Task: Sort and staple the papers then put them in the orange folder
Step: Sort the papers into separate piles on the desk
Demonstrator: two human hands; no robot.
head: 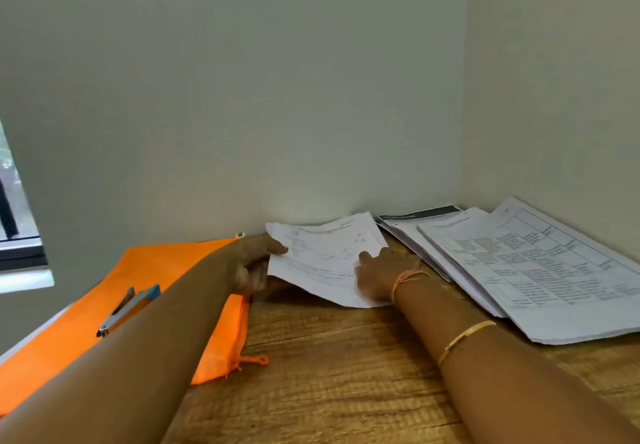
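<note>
A thin sheaf of printed papers (322, 260), white with fine print too blurred to read, sits mid-tabletop close to the corner walls, caught between a person's two hands. The sheaf's long axis appears to run from the person toward the wall, its far edge almost at the wall's foot and its left side lifted off the wood. The left grip (254, 267) pinches that raised left edge, thumb on top and fingers curled beneath. The right grip (381, 273) lies spread on the sheaf's right half, fingertips pressing down on the page. Just left, the orange folder (166, 270), a zip pouch, lies flat with a stapler (128, 308) resting on it. To the right, a fanned stack of table-printed sheets (519, 270) covers the wooden tabletop (329, 374). A window (17, 218) shows at far left.
</note>
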